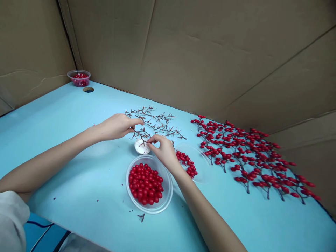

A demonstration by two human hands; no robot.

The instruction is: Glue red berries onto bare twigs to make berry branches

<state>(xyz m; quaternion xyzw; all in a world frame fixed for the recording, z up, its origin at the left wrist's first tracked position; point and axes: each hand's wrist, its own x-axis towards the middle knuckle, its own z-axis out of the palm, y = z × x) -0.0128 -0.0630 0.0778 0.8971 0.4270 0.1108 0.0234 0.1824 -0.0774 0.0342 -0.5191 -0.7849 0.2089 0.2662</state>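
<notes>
My left hand (119, 126) pinches the upper end of a bare brown twig (141, 133), its index finger stretched to the right. Thumb and forefinger of my right hand (163, 148) are closed at the twig's lower right, over a small white cup (142, 146). Just below stands a clear bowl (168, 196) of round red berries (145, 183). More bare twigs (160, 122) lie behind my hands. Partly behind my right wrist, a clear lid (203, 166) carries red berries (187, 162).
Finished-looking branches with red berries (244, 150) cover the right side of the blue table (78, 168). A second berry tub (79, 78) stands at the far left corner by a round hole (88, 90). A small twig piece (141, 217) lies near the front. Cardboard walls (183, 52) enclose the back.
</notes>
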